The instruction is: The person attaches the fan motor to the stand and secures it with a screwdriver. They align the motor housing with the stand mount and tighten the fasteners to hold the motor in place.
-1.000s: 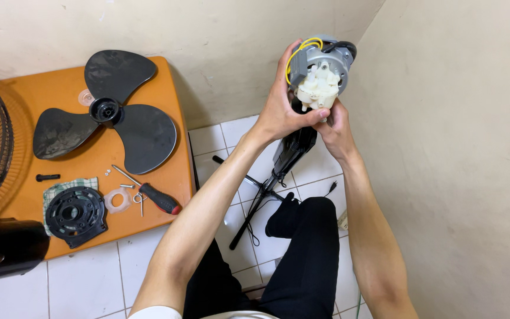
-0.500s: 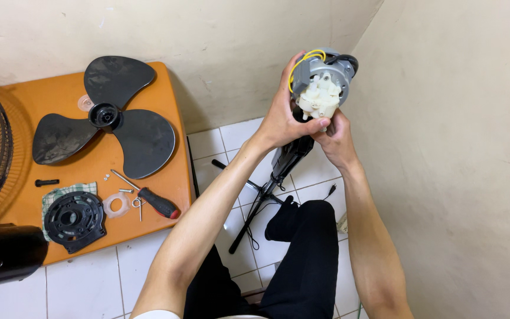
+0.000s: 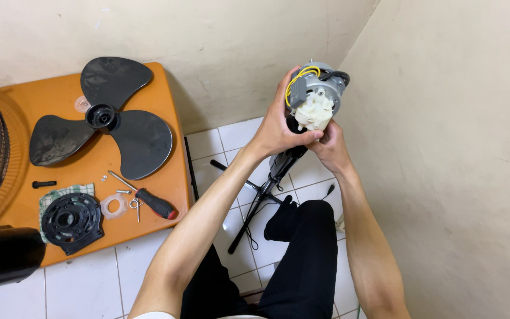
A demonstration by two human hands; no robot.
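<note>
fan motor (image 3: pixel 317 100) tipped slightly left — both hands shifted with it.

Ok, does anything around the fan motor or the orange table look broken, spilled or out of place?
Nothing looks damaged or spilled. The fan motor sits bare on its stand, gripped by the left hand and right hand. The fan blade, screwdriver, loose screws and black round plate lie flat on the orange table.
</note>
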